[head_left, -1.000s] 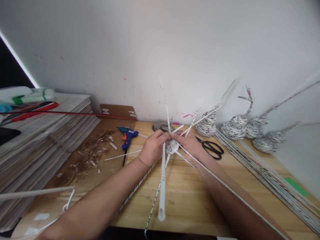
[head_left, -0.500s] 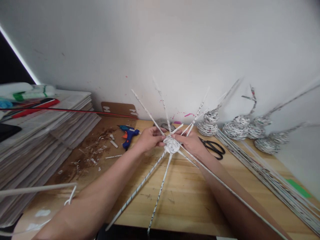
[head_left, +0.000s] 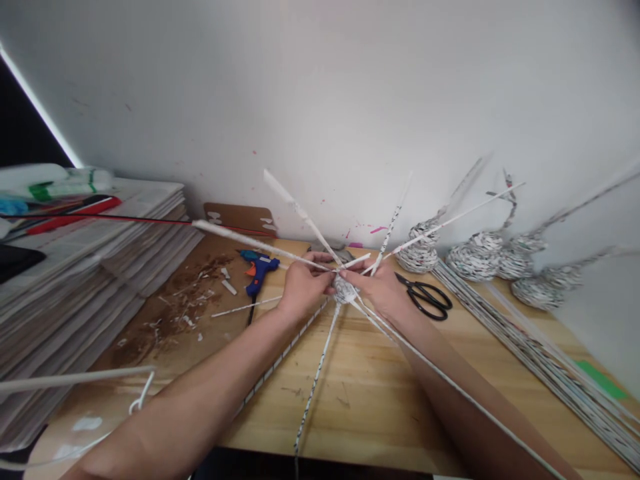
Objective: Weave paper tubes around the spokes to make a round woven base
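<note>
A small round weave of rolled paper is held up over the wooden table, with several long paper sticks spreading out from it like spokes. My left hand pinches its left edge, fingers closed near the base of the upper-left spokes. Closed on the right edge is my right hand, its thumb pressed near the top of the weave. One long paper stick runs from the weave down along my right forearm. My hands partly cover the weave, so the exact strips under the fingertips are hidden.
A blue glue gun lies left, near paper scraps and stacked newspapers. Black scissors are right of my hand. Behind them stand several woven paper gourd shapes, beside a bundle of paper sticks.
The upper-left spokes have swung, one now pointing farther left. The weave has tilted and is more covered by my fingers. My left hand has shifted slightly toward the right hand.
</note>
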The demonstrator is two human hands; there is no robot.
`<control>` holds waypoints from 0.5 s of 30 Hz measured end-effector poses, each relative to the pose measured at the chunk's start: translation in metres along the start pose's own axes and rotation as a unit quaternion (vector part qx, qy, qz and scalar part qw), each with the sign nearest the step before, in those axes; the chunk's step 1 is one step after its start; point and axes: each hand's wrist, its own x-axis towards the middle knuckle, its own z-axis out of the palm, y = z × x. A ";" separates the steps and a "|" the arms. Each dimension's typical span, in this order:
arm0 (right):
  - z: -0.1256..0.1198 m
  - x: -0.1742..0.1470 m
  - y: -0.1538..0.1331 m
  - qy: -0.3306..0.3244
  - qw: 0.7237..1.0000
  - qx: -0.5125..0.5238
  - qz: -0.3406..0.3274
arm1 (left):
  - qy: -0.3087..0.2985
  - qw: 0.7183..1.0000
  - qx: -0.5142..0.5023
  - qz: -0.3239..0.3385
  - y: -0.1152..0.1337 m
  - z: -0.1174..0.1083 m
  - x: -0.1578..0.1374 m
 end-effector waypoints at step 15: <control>-0.001 0.002 0.001 0.005 0.997 0.052 0.056 | 0.004 1.000 -0.007 0.030 -0.010 0.005 -0.001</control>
